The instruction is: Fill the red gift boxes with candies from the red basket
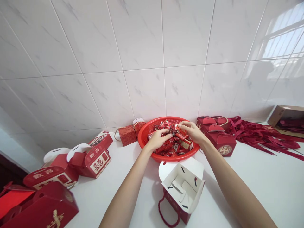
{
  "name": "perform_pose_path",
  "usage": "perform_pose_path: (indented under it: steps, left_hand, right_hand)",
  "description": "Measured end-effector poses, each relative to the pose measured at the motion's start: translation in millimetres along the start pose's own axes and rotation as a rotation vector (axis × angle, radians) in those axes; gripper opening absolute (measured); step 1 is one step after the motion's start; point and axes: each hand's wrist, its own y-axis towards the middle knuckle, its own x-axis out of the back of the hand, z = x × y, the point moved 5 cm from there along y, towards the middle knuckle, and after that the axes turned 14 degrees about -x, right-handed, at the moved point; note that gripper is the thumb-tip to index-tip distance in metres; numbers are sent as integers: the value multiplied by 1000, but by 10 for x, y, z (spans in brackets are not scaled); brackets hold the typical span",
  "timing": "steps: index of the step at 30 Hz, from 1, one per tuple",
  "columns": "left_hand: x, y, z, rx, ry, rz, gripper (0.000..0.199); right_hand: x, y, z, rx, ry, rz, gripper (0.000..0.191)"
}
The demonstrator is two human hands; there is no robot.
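Observation:
A red plastic basket (144,147) is filled with small red-wrapped candies (174,147). Over the left side of the pile reaches my left hand (159,138), its fingers apart and its tips at the candies, with no piece visibly held. My right hand (192,130), above the basket's right side, pinches a red-orange wrapped candy (181,129) between thumb and fingers. Directly in front of the basket stands an open red gift box (177,202), white inside, its flaps up. Only its folded bottom panels show inside, and a dark red rope handle (161,212) hangs at its left.
Several red gift boxes (95,161) with white-topped lids stand on the left. Closed red boxes (222,141) and a heap of dark red ribbons (256,136) lie to the right, beside a cardboard box (276,117). A tiled wall (144,91) rises behind the white table (261,183).

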Motion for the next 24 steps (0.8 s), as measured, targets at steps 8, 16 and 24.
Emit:
perform_pose_path:
  steps: [8,16,24]
  left_hand:
    - [47,10,40,34,-65,-83,31]
    - [-1,7,-11,33,-254,-78,34]
    - [-36,8,-21,-13,-208,-16,32]
  right_hand:
    - [32,45,-111,-102,-13,-55,50]
    - [-40,-11,-69,-96,-56,47,51]
    - [-159,-55,-59,-155,-127,236,52]
